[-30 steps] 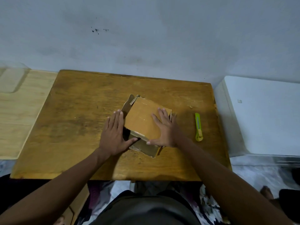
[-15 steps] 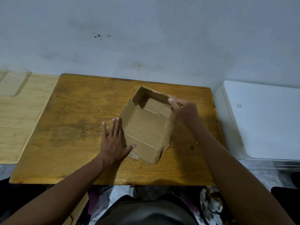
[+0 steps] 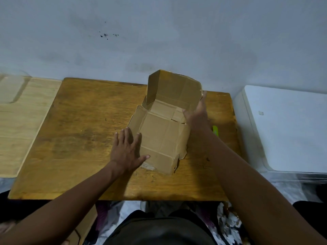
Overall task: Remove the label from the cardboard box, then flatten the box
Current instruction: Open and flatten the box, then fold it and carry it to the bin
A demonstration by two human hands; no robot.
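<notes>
A brown cardboard box lies opened out on the wooden table, its inner side up. Its far panel and left flap stand upright near the wall. My left hand lies flat with fingers spread, pressing the box's left edge against the table. My right hand grips the right edge of the raised far panel, thumb inside. No label shows on the visible faces.
A green utility knife lies on the table right of the box, mostly hidden by my right forearm. A white appliance stands to the right. A lighter wooden surface adjoins the table on the left. A wall rises behind.
The box went from pressed shut under both hands to opened out. My right hand moved to the far side and lifted the far panel upright. My left hand stayed at the left edge.
</notes>
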